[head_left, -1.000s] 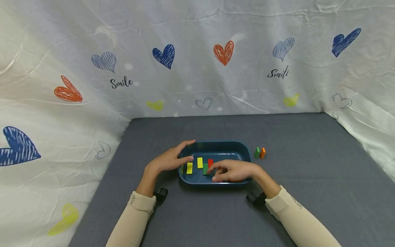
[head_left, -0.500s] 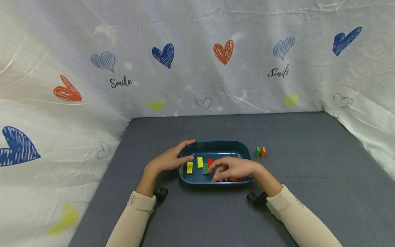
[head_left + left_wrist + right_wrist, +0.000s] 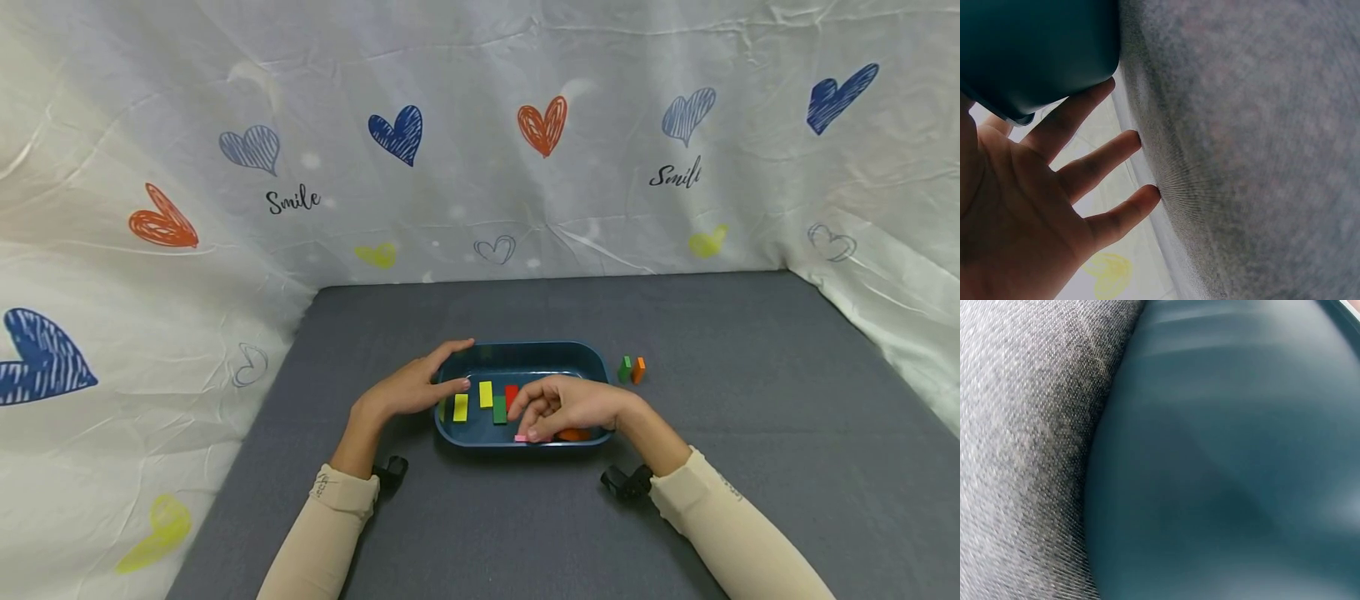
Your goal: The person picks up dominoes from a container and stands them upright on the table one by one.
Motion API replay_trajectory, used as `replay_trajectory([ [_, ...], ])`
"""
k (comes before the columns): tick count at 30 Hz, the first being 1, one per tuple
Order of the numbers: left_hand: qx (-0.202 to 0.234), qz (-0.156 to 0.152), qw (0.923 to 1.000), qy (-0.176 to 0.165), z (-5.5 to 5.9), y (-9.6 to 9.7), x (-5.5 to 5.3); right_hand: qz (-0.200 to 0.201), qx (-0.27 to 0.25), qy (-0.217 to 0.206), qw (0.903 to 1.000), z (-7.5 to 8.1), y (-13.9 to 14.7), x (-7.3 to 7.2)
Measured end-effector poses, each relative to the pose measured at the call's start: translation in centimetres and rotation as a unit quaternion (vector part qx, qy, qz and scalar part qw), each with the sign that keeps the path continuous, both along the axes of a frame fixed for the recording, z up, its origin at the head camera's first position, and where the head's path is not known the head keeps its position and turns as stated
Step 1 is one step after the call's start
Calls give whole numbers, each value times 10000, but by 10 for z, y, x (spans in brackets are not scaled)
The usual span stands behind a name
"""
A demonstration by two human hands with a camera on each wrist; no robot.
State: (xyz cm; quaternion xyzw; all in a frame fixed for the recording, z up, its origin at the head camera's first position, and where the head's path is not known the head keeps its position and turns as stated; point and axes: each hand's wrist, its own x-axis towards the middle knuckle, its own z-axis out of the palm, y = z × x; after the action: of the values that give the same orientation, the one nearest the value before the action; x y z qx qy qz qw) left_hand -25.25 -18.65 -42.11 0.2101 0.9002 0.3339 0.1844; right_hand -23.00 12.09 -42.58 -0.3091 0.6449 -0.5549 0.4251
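Head view: right grip [image 3: 576,403], narrow, apparently pinching a pink block [image 3: 520,438] inside the blue tray [image 3: 532,360]; left grip [image 3: 408,388], fingers spread wide at the tray's end, presumably steadying it; green block [image 3: 499,410] just beside the right fingertips.

We've got cream sleeves [image 3: 738,529], cuffs [image 3: 347,490] folded back, small dark lettering [image 3: 322,483] near each. Black camera units [image 3: 626,483] at both wrists. Left hand [image 3: 408,389], right hand [image 3: 573,406]: bare.
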Motion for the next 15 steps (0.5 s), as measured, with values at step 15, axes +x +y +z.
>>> replay_trajectory([
  [15, -31, 6, 10000, -29, -2, -1, -2, 110, -193, -138, 9997, -2, 1, 0],
])
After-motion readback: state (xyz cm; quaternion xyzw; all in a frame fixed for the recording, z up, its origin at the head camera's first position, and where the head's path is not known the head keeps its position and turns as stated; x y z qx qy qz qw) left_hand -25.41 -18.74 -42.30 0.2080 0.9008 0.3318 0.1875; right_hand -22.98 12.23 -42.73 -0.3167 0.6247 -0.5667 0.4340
